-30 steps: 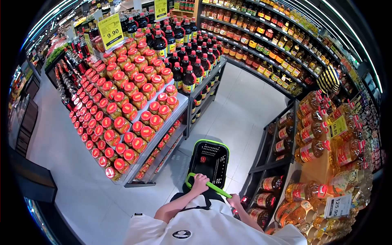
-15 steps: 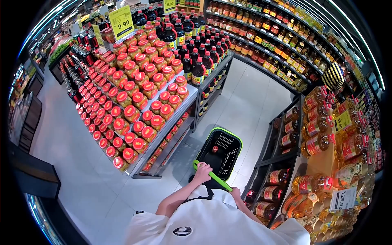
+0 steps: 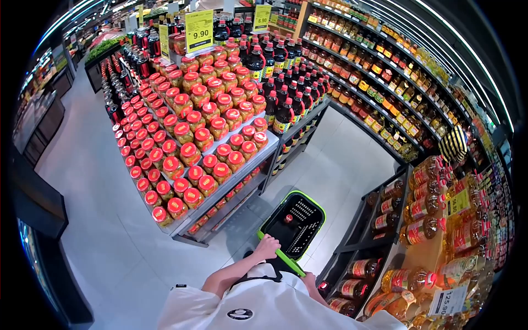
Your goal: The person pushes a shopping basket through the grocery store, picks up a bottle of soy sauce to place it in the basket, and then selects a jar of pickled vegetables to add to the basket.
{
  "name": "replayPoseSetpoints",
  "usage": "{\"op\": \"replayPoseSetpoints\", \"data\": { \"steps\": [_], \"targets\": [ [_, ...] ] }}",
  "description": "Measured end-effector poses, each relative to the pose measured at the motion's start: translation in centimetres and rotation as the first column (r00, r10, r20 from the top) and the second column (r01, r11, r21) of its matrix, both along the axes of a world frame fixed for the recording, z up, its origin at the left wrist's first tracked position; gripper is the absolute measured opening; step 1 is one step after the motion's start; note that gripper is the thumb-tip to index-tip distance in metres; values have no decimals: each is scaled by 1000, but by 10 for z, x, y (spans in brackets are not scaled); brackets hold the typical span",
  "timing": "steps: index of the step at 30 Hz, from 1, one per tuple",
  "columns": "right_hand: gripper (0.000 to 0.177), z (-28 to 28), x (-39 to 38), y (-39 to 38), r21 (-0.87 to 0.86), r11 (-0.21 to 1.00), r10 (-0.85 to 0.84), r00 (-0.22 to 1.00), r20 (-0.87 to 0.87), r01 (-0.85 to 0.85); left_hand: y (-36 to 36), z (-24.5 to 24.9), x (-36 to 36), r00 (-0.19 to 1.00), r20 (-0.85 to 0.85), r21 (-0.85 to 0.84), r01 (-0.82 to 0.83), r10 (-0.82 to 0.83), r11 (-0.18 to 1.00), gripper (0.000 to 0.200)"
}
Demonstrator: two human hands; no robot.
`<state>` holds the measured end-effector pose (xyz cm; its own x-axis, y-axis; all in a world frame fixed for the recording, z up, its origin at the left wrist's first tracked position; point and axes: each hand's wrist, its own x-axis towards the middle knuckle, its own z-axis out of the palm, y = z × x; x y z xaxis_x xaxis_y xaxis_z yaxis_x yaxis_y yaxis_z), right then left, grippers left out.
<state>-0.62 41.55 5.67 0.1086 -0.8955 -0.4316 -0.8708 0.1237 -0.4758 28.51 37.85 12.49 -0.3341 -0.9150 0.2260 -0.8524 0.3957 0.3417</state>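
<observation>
A black shopping basket (image 3: 297,242) with a bright green rim is ahead of my body. Its green handle (image 3: 287,260) slants across in front of my shirt. My left hand (image 3: 266,247) is wrapped round the upper left part of the handle. At the handle's lower right end is my right hand (image 3: 309,280), closed on it and partly hidden by my arm and shirt. Inside the basket lies one small jar with a red lid (image 3: 289,219).
Stacked red-lidded jars (image 3: 190,151) fill a stepped display on the left, under a yellow price sign (image 3: 199,32). Dark bottles (image 3: 284,115) stand behind them. Oil bottles (image 3: 410,279) line the right-hand shelves. Tiled floor (image 3: 352,144) runs between the displays toward the curved back shelves (image 3: 374,71).
The view has tilted and shifted, so the jar display now sits further right and lower. Both hands keep their hold on the handle. The jar remains in the basket.
</observation>
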Motion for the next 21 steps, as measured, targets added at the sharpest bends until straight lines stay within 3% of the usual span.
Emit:
{"op": "replayPoseSetpoints", "data": {
  "steps": [4, 6, 10, 13, 21],
  "targets": [
    [31, 16, 5, -5, -15, 1000, 17, 1000, 13, -17, 1, -9, 0, 1000, 18, 15, -13, 12, 1000, 13],
    [30, 20, 4, -10, 2, 998, 59, 998, -29, -59, -1, -16, -1, 997, 70, 132, -37, 27, 991, 13],
    [25, 15, -1, -27, 18, 989, 150, 988, -32, -150, -7, -17, -3, 994, 100, 160, -60, 44, 985, 13],
    [23, -7, -10, -40, 17, 981, 195, 980, -40, -195, -19, -16, -6, 981, 189, 273, -84, 32, 958, 12],
    [18, -10, -37, -84, -83, 994, 74, 996, 50, -70, -74, 3, -31, 991, 135, 383, -71, 20, 921, 15]
  ]
}}
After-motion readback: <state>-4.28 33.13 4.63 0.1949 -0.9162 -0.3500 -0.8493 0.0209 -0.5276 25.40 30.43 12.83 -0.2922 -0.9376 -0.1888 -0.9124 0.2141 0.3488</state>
